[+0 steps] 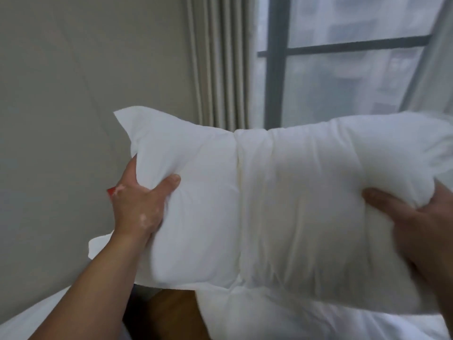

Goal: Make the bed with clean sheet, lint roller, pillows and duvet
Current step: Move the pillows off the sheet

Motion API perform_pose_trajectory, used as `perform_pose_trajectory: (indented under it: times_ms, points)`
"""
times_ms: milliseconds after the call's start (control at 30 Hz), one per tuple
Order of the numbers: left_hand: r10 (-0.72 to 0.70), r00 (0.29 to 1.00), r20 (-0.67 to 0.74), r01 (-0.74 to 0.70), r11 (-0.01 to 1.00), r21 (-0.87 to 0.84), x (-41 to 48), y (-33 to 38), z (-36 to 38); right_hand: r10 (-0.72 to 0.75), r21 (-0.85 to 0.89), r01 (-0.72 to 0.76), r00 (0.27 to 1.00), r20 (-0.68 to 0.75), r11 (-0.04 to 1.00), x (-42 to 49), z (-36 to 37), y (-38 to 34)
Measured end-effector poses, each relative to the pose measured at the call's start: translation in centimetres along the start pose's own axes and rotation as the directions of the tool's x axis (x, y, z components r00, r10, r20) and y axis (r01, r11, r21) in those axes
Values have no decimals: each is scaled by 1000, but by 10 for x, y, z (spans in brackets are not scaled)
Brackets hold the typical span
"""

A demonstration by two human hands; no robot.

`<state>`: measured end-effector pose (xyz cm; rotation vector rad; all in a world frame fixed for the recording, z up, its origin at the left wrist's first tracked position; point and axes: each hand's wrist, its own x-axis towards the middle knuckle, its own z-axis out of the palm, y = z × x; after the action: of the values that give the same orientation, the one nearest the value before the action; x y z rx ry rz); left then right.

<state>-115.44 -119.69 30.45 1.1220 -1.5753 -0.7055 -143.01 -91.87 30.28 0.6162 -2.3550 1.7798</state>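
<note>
A plump white pillow (282, 200) is held up in the air in front of me, long side level. My left hand (139, 204) grips its left end, thumb pressed into the front and fingers behind. At the right end my right hand (421, 222) grips it the same way, thumb dug into the fabric. More white bedding (282, 317) lies below the pillow at the lower right. A strip of white sheet (31, 320) shows at the lower left corner.
A grey wall (73, 94) fills the left. Beige curtains (218, 65) hang in the middle, and a dark-framed window (277, 69) with sheer curtain stands behind the pillow. A brown wooden surface (169, 312) shows below, between the bedding pieces.
</note>
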Motion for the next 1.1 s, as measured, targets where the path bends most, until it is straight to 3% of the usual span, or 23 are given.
perform_pose_trajectory:
  times_ms: [267,400,533,633,767,867,933,1033,1100]
  points:
    - [184,961,206,-217,964,151,28,64,108,159,-73,-165,984,-81,984,9,-55,77]
    - [207,928,309,-269,948,172,64,81,147,192,-90,-208,969,-154,974,21,-71,85]
    - [164,871,464,-260,954,151,90,63,196,287,-164,-317,941,-180,934,36,-71,98]
    - [34,814,580,-208,949,236,108,17,227,391,-220,-421,905,-169,880,31,-53,119]
    - [-120,693,711,-242,891,385,125,-43,260,518,-401,-571,820,-242,716,18,-24,145]
    - [-24,619,785,-363,877,314,126,-51,281,285,-659,-448,894,-346,604,17,-4,138]
    - [72,541,838,-472,851,231,129,-53,294,158,-729,-296,954,-253,617,18,14,116]
    - [94,467,879,-493,853,171,135,-66,315,318,-718,-327,936,-153,615,18,44,101]
    - [96,448,889,-495,854,158,136,-76,328,361,-730,-361,918,-166,581,15,57,108]
